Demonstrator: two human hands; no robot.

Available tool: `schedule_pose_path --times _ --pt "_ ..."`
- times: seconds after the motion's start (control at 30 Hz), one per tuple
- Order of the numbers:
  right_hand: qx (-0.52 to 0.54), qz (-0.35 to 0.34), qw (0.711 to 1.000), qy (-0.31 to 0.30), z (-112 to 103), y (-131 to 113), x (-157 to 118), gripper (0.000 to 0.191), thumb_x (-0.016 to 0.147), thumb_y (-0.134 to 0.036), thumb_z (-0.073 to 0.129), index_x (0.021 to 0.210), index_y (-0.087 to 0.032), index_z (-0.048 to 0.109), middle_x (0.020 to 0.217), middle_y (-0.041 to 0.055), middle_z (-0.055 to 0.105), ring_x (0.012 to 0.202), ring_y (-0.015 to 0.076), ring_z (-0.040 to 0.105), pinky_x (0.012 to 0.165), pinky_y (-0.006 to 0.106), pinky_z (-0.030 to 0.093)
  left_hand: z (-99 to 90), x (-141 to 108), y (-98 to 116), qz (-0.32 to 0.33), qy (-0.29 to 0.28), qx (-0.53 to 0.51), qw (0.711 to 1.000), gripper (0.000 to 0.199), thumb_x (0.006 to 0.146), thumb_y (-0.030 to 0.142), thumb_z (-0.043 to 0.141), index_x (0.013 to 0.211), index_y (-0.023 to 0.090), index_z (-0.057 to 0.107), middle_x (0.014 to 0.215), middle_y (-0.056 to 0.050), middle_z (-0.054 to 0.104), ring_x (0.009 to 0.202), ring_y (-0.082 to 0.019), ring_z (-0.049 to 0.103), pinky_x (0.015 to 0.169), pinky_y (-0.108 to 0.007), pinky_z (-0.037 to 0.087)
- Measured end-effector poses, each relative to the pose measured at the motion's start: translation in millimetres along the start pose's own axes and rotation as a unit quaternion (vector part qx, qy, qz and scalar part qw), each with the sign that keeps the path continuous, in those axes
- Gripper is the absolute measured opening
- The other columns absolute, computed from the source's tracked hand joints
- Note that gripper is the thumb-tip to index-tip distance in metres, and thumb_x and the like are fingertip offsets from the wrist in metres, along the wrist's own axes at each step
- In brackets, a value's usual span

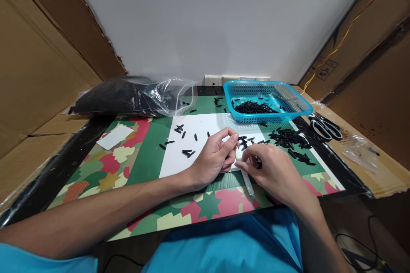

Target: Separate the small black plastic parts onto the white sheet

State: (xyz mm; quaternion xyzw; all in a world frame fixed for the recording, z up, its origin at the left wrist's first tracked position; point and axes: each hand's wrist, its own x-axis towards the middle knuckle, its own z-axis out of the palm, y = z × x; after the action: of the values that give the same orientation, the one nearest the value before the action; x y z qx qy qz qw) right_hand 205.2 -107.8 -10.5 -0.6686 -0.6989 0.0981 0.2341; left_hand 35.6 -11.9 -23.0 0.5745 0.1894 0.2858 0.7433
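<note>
My left hand (218,152) is closed, thumb pressed against the curled index finger, over a white sheet (169,163). A tiny dark tip shows at its fingertips; what it holds is too small to name. Close beside it, my right hand (272,168) is bent in a pinch, thumb and index fingertips near the left fingers. A narrow clear, whitish strip (247,184) runs down between the hands, beside the right thumb; I cannot tell whether it is gripped. Small black slender pieces (188,153) lie scattered left of the hands, and a larger pile of them (290,138) lies to the right.
A blue plastic basket (237,117) holding many black pieces stands at the back right. Scissors (320,130) and a clear bag (360,151) lie farther right. A large zip bag of dark contents (128,96) is at the back left, near a white paper piece (114,136). Cardboard walls flank the table.
</note>
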Motion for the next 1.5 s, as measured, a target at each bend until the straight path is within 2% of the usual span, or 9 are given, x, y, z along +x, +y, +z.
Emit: schedule_pose_path --times 0.2,0.43,0.6,0.73,0.8,0.97,1.07,1.27,1.5 --pt "-0.009 0.02 0.999 -0.048 4.2 -0.8 -2.5 0.022 0.1 -0.037 0.079 0.085 -0.023 0.07 0.072 -0.0002 0.073 0.061 0.0195 0.059 0.078 0.037 0.041 -1.1 -0.8 -1.0 0.013 0.001 0.003 1.0 0.039 0.105 0.058 0.063 0.095 0.024 0.049 0.049 0.014 0.041 0.039 -0.004 0.025 0.04 -0.013 0.028" --pt "-0.007 0.01 0.999 -0.035 8.0 -6.1 -3.5 0.021 0.101 -0.023 0.069 0.08 -0.023 0.064 0.069 -0.0007 0.071 0.059 0.0186 0.058 0.072 0.035 0.04 -1.3 -1.1 -0.9 0.022 0.019 -0.005 1.0 0.038 0.106 0.06 0.059 0.096 0.025 0.045 0.049 0.015 0.039 0.038 -0.005 0.022 0.038 -0.012 0.028" --pt "0.102 0.027 0.994 0.014 2.7 -3.5 -1.7 0.025 0.095 -0.022 0.066 0.072 -0.024 0.057 0.066 -0.0013 0.067 0.06 0.0172 0.057 0.063 0.031 0.039 -1.6 0.5 -1.3 0.039 0.035 -0.026 0.998 0.041 0.106 0.062 0.059 0.094 0.026 0.043 0.05 0.015 0.039 0.038 -0.004 0.019 0.037 -0.012 0.024" --pt "0.239 0.051 0.966 0.088 -12.9 6.0 -3.5 0.002 0.097 -0.025 0.066 0.099 -0.024 0.065 0.069 -0.0035 0.062 0.061 0.016 0.056 0.055 0.028 0.04 -0.4 0.3 -0.9 0.037 0.034 -0.025 0.998 0.041 0.106 0.06 0.06 0.092 0.025 0.043 0.05 0.015 0.04 0.039 -0.004 0.02 0.037 -0.012 0.024" --pt "0.277 0.055 0.95 0.135 -19.5 10.6 -4.8 0.016 0.099 -0.026 0.066 0.115 -0.024 0.069 0.068 -0.0044 0.061 0.06 0.0159 0.056 0.054 0.027 0.043 0.4 -0.6 -0.3 0.03 0.036 -0.018 0.999 0.04 0.106 0.058 0.061 0.092 0.025 0.044 0.05 0.014 0.04 0.039 -0.004 0.022 0.038 -0.012 0.025" --pt "0.363 0.046 0.9 0.237 -22.1 21.5 -6.0 0.015 0.102 -0.031 0.073 0.11 -0.025 0.083 0.089 0.0052 0.082 0.08 0.0221 0.078 0.069 0.032 0.062 -0.4 -2.5 -1.4 0.019 0.028 -0.003 0.999 0.041 0.104 0.057 0.066 0.09 0.023 0.047 0.05 0.014 0.038 0.041 -0.004 0.023 0.04 -0.012 0.027" --pt "0.444 0.027 0.872 0.204 -20.2 27.4 -5.9 0.023 0.099 -0.043 0.08 0.115 -0.027 0.086 0.113 0.0091 0.086 0.095 0.0277 0.083 0.072 0.035 0.069 -1.2 -2.5 -2.5 0.022 0.027 0.003 0.999 0.041 0.104 0.058 0.065 0.09 0.023 0.049 0.05 0.013 0.038 0.042 -0.003 0.023 0.041 -0.012 0.028" --pt "0.57 0.017 0.812 0.121 -21.1 26.8 -5.3 0.032 0.095 -0.045 0.085 0.121 -0.026 0.087 0.12 0.0108 0.087 0.114 0.0323 0.083 0.084 0.038 0.074 -0.1 -2.4 -0.3 0.019 0.034 0.007 0.999 0.041 0.102 0.058 0.068 0.09 0.023 0.052 0.049 0.013 0.039 0.041 -0.004 0.025 0.041 -0.013 0.028" --pt "0.573 0.043 0.796 0.19 -9.1 34.5 -0.9 0.026 0.085 -0.03 0.096 0.11 -0.025 0.088 0.106 0.0075 0.089 0.094 0.0252 0.086 0.073 0.029 0.072 -0.2 -1.6 -0.7 0.015 0.027 0.003 1.0 0.041 0.101 0.058 0.07 0.09 0.022 0.053 0.048 0.013 0.04 0.04 -0.004 0.025 0.04 -0.013 0.027"
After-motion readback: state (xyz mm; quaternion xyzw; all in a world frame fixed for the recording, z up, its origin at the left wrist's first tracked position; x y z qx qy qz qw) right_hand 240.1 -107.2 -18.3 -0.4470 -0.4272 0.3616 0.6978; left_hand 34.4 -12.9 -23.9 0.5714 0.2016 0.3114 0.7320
